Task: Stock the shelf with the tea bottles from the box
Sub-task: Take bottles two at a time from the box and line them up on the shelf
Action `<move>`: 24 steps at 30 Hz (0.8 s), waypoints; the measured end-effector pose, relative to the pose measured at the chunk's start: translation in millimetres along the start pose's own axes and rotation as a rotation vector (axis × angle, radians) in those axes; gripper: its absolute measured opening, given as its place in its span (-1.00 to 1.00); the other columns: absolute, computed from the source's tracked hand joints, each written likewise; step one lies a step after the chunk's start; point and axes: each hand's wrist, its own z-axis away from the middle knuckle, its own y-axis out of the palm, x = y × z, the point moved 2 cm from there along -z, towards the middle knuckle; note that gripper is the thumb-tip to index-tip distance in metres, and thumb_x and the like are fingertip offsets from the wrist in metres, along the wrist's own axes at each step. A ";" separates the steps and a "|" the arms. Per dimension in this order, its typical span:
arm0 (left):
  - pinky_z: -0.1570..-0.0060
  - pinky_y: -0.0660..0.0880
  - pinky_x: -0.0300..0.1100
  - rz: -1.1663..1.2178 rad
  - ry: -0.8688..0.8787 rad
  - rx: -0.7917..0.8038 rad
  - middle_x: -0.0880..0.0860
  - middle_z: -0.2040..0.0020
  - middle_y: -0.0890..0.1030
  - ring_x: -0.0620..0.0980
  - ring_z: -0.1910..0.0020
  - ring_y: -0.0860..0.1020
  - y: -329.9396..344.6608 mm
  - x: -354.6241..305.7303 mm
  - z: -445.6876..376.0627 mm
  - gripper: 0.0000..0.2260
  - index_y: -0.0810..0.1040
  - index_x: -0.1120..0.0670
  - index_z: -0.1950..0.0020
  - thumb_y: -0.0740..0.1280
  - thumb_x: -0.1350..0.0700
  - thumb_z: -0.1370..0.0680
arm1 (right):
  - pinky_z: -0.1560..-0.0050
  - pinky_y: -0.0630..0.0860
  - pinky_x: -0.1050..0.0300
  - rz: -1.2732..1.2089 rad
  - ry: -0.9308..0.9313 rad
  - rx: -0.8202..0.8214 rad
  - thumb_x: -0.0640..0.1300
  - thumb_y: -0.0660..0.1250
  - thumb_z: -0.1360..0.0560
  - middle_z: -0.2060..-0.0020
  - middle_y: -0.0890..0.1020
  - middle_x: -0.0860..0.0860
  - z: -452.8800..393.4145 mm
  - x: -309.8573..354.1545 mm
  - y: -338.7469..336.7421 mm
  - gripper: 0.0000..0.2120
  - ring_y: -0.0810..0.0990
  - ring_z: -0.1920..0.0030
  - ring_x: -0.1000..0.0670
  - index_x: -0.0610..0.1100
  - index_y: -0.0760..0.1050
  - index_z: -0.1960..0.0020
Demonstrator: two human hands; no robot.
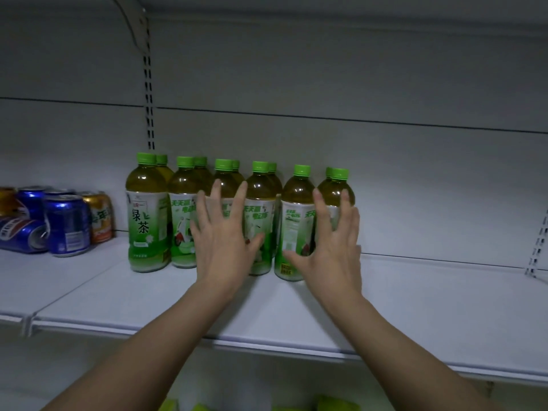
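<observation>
Several green-capped tea bottles (146, 215) stand upright in two rows on the white shelf (415, 307). My left hand (222, 241) is spread in front of the middle bottles, fingers straight. My right hand (332, 241) is spread over the two rightmost bottles (296, 203), fingers straight, thumb near the label. Neither hand grips a bottle; I cannot tell whether the palms touch the bottles. The box is out of view.
Blue and orange drink cans (68, 225) stand and lie on the shelf at the left. A slotted upright (149, 99) runs up the back wall. Bare shelf stretches to the right of the bottles. Green objects (335, 404) show at the bottom edge.
</observation>
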 end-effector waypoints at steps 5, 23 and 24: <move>-0.47 0.12 0.23 0.044 -0.035 0.212 -0.07 -0.43 -0.58 0.16 -0.53 -0.34 24.3 16.1 10.6 0.03 -0.37 -0.32 -0.45 0.46 0.03 -0.44 | -0.39 0.11 -0.48 0.078 0.021 0.093 0.15 0.52 -0.30 -0.45 -0.54 0.05 1.1 -1.5 28.6 0.17 -0.53 -0.46 -0.16 0.28 -0.36 -0.50; -0.45 0.06 0.31 0.105 -0.028 0.334 -0.04 -0.37 -0.67 0.24 -0.50 -0.36 38.0 23.1 -0.8 0.11 -0.45 -0.34 -0.41 0.49 0.04 -0.42 | -0.44 0.06 -0.37 0.105 -0.038 0.038 0.18 0.50 -0.31 -0.48 -0.50 0.00 2.0 -5.2 36.2 0.15 -0.51 -0.47 -0.17 0.20 -0.32 -0.53; -0.45 0.05 0.31 0.108 -0.026 0.340 -0.05 -0.35 -0.68 0.24 -0.50 -0.36 38.0 23.1 -2.1 0.11 -0.45 -0.35 -0.41 0.49 0.04 -0.42 | -0.44 0.06 -0.37 0.111 -0.036 0.035 0.18 0.50 -0.31 -0.48 -0.50 0.00 1.1 -4.7 36.2 0.15 -0.51 -0.47 -0.18 0.20 -0.32 -0.54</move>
